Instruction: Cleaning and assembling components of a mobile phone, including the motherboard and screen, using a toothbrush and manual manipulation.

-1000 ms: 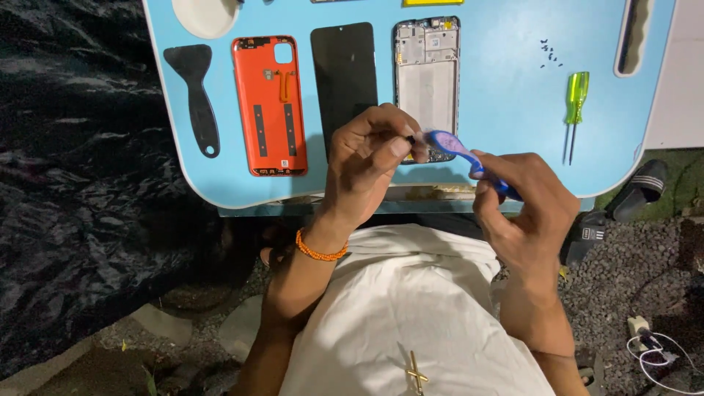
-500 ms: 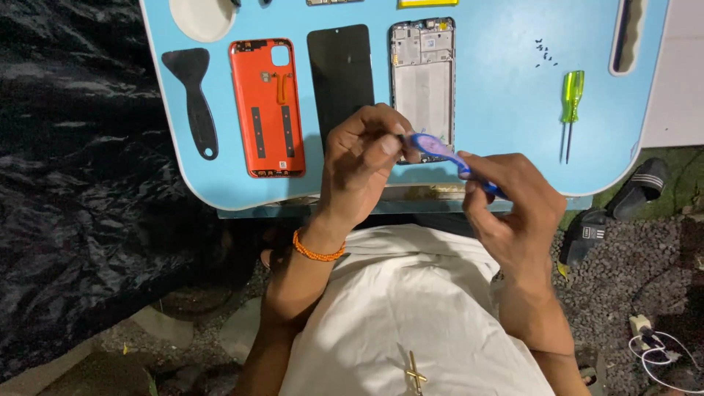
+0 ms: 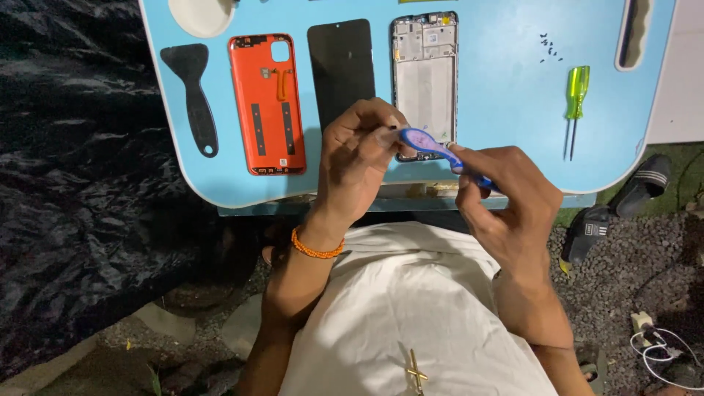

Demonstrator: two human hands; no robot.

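Light blue tray table (image 3: pixel 506 88) stands over a gravel floor (image 3: pixel 623 286), with black plastic sheeting (image 3: pixel 81 183) at nine o'clock. Left hand (image 3: pixel 359 158) pinches the tip of a blue opening tool (image 3: pixel 433 149); right hand (image 3: pixel 506 198) grips its handle, fingers closed, above the table's near edge. On the table: orange back cover (image 3: pixel 268 103), black screen panel (image 3: pixel 341 66), phone frame (image 3: pixel 425 73), black scraper (image 3: pixel 194 92), green screwdriver (image 3: pixel 574 103), loose screws (image 3: pixel 548 45). Sandals (image 3: pixel 623 205) at three o'clock.

A light blue table (image 3: pixel 513 110) stands over grey gravel ground (image 3: pixel 623 293), with crinkled black plastic sheeting (image 3: pixel 81 183) at one side.
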